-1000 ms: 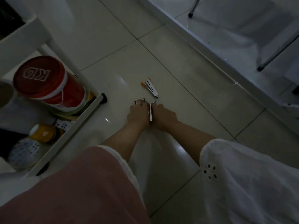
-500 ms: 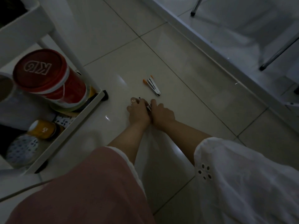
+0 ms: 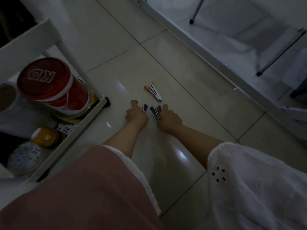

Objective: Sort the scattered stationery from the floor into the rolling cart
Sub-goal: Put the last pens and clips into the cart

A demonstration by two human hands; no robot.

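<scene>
Both my hands are low over the tiled floor at the middle of the view. My left hand [image 3: 135,114] grips a pen with a purple end [image 3: 145,108]. My right hand [image 3: 169,119] grips a small bunch of blue-ended pens [image 3: 155,111]. Just beyond the hands, a white stapler-like item with orange-tipped pens [image 3: 153,92] lies on the floor. The white rolling cart [image 3: 86,120] stands at the left, its lower tray rim close to my left hand.
The cart tray holds a red lidded tin [image 3: 49,87], a yellow tape roll [image 3: 45,137] and a patterned round item [image 3: 23,158]. A raised white ledge [image 3: 216,58] runs diagonally at the right, with chair legs [image 3: 279,52] beyond it.
My hands were pressed together over the items; now they have parted, each holding pens, with coloured ends showing. The view shifted slightly.
</scene>
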